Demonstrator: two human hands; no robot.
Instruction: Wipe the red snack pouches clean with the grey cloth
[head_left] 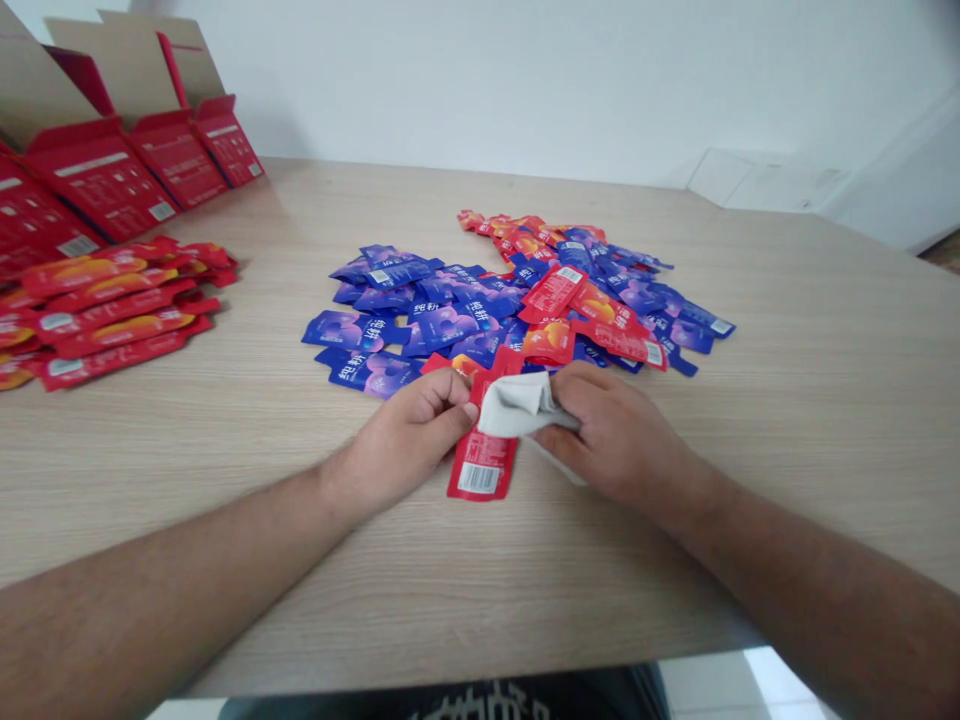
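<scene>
My left hand point(409, 435) is closed, pinching the edge of a red sachet point(484, 462) that lies on the wooden table point(225, 470) with its barcode end towards me. My right hand point(611, 435) is closed on a white cloth point(517, 403) pressed against the top of that sachet. Just beyond both hands lies a loose heap of blue and red sachets point(517, 305).
A neat stack of red sachets point(112, 305) lies at the left of the table. Behind it stand several open red cardboard boxes point(127, 170). A white wall runs along the table's far edge. The table's near edge is right below my forearms.
</scene>
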